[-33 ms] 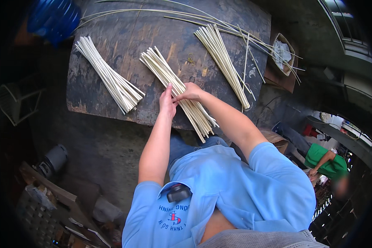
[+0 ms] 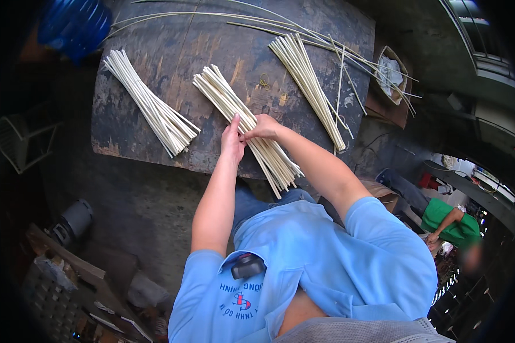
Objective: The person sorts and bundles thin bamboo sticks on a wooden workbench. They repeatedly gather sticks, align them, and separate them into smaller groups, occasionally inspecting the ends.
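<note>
A bundle of thin pale sticks (image 2: 226, 97) slants across the near edge of the worn table, its lower ends jutting out toward my body. Around its middle, my left hand (image 2: 233, 140) grips from the left side, fingers closed. From the right, my right hand (image 2: 262, 127) clasps the same bundle, and the two hands touch. Another stick bundle (image 2: 149, 103) lies to the left, drawn in near its upper part. On the right rests a third bundle (image 2: 306, 80), with a few loose sticks beside it.
Long thin canes (image 2: 257, 20) stretch over the far side of the dark table (image 2: 171, 68) and past its right edge. Yellow rubber bands (image 2: 264, 82) lie beyond my hands. A blue plastic container (image 2: 77, 28) is at far left. A person in green (image 2: 449, 220) works at right.
Both hands keep their hold in the same place. The lower ends of the held sticks shift very slightly; otherwise the scene looks the same.
</note>
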A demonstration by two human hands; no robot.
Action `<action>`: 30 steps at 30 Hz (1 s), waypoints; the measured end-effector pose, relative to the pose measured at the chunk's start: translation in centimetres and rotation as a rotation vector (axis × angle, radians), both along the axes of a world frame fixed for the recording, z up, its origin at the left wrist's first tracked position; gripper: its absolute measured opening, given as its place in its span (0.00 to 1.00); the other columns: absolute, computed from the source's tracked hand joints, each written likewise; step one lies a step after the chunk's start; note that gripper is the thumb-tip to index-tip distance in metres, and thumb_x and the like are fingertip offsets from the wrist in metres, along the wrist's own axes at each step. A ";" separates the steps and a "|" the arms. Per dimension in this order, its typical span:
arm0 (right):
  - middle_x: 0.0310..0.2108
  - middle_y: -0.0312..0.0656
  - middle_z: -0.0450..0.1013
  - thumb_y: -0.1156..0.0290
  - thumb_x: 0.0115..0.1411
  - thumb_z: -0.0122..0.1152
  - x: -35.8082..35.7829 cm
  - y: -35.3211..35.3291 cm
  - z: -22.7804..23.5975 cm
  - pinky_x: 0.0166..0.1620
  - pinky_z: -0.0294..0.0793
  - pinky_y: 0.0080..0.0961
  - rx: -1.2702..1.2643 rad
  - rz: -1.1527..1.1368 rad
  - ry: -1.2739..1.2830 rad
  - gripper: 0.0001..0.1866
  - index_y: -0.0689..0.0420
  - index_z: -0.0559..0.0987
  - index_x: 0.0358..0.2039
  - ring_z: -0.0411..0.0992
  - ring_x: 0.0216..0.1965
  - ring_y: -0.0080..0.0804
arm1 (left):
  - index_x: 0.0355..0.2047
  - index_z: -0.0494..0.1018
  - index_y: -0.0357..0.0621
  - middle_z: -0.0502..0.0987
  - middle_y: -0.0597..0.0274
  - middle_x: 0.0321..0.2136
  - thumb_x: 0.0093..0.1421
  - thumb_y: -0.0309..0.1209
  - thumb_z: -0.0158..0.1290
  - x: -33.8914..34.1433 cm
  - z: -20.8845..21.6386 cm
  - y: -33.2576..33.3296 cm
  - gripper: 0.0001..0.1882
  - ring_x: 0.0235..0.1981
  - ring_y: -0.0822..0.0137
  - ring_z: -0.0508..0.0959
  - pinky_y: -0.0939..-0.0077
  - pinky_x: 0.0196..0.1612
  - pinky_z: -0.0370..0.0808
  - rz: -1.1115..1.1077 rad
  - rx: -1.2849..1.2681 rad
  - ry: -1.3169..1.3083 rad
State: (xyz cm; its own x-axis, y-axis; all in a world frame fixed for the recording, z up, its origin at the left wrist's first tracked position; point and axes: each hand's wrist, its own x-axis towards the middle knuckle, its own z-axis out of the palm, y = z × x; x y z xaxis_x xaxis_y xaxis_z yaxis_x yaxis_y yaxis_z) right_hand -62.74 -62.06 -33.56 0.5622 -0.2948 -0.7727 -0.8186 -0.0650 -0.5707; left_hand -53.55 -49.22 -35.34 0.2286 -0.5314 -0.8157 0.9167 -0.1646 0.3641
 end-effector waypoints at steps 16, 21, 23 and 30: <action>0.45 0.43 0.80 0.68 0.51 0.76 -9.5 -3.3 16.6 0.50 0.76 0.28 -0.210 -0.430 -0.834 0.31 0.58 0.74 0.55 0.78 0.46 0.30 | 0.53 0.67 0.39 0.75 0.61 0.48 0.54 0.29 0.71 -7.3 21.5 -8.0 0.30 0.47 0.70 0.78 0.72 0.48 0.78 -0.262 -0.507 -0.863; 0.51 0.44 0.79 0.71 0.53 0.75 -14.7 -2.8 17.3 0.56 0.76 0.31 -0.412 -0.347 -1.010 0.30 0.57 0.73 0.57 0.78 0.52 0.33 | 0.58 0.67 0.42 0.75 0.62 0.50 0.52 0.27 0.71 -10.9 23.3 -6.4 0.35 0.50 0.68 0.77 0.70 0.53 0.76 -0.629 -0.602 -1.069; 0.54 0.45 0.76 0.70 0.52 0.76 -16.2 -2.0 15.6 0.58 0.75 0.33 -0.153 -0.520 -1.075 0.30 0.57 0.74 0.56 0.77 0.54 0.36 | 0.60 0.66 0.44 0.73 0.61 0.54 0.52 0.25 0.69 -12.9 24.4 -6.5 0.36 0.55 0.69 0.74 0.69 0.59 0.73 -0.566 -0.702 -1.143; 0.54 0.47 0.74 0.64 0.46 0.77 -18.9 -0.9 15.5 0.59 0.73 0.37 -0.428 -0.462 -1.071 0.39 0.57 0.71 0.58 0.75 0.54 0.45 | 0.57 0.71 0.45 0.71 0.57 0.55 0.49 0.35 0.71 -14.1 20.2 -5.1 0.35 0.57 0.58 0.70 0.61 0.60 0.69 -0.866 -0.476 -1.391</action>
State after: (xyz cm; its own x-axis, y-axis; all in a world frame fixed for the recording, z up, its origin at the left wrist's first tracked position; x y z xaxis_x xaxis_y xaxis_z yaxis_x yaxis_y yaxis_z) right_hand -81.66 -62.91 -18.08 0.6267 -0.7482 0.2176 0.0500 -0.2401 -0.9695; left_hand -67.64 -54.36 -15.14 0.1130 -0.9936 -0.0095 -0.4038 -0.0547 0.9132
